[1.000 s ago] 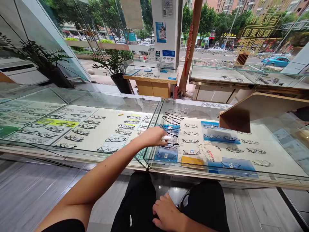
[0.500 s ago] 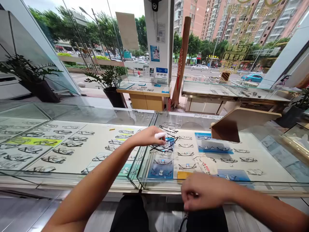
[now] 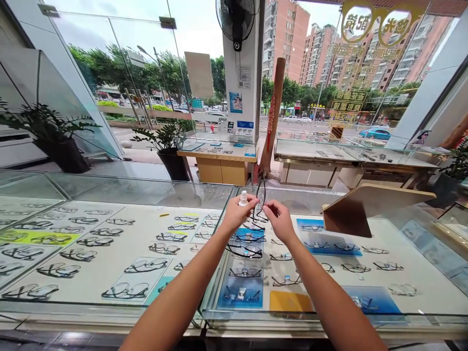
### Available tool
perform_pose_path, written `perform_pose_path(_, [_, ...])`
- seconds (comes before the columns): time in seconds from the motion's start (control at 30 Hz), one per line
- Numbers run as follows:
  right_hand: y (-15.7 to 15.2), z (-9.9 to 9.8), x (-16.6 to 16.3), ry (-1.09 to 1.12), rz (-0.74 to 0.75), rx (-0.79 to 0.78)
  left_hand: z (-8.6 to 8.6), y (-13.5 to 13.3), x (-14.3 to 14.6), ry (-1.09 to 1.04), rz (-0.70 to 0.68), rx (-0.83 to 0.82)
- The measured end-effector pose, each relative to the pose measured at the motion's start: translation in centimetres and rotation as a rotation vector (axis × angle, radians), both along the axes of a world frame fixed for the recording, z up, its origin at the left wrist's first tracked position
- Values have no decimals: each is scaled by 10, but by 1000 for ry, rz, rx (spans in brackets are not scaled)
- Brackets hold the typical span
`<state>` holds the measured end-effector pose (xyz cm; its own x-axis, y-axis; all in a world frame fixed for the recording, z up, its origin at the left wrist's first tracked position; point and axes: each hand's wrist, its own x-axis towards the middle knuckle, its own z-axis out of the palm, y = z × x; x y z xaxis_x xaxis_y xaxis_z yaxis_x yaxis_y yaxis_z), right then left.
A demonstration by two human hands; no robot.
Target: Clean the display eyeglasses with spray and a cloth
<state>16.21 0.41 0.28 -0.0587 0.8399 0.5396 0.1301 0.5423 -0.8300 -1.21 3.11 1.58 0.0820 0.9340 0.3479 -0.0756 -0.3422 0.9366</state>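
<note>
Gripping bottle [image 3: 243, 199] and glasses [image 3: 260, 195] in left hand [image 3: 236, 213]; can't tell grip of curled right hand [image 3: 281, 222]. Likely light, fragile: pinch rims.

A round black fan [image 3: 235, 19] hangs on a white pillar [image 3: 243, 57], left of a brown wooden post [image 3: 278, 80]; a green plant [image 3: 166, 139] stands in a black pot [image 3: 174, 165].

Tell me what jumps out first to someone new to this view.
The eye goes first to the dark-framed glasses raised between the left hand and right hand, above the glass case, with a white bottle in the left. Next come the slanted brown board at the case's right and the gold eyeglass-shaped sign on the window, upper right.
</note>
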Motion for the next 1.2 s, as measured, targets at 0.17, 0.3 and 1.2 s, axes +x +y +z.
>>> perform_pose_path(0.17, [-2, -22, 4, -15, 42, -31, -16, -1, -4, 84, 3, -4])
perform_pose_path(0.3, [7, -25, 12, -56, -21, -24, -17, -2, -5, 127, 24, 15])
perform_pose_path(1.2, [6, -42, 29, -279, -626, 123, -24, 6, -8, 86, 112, 28])
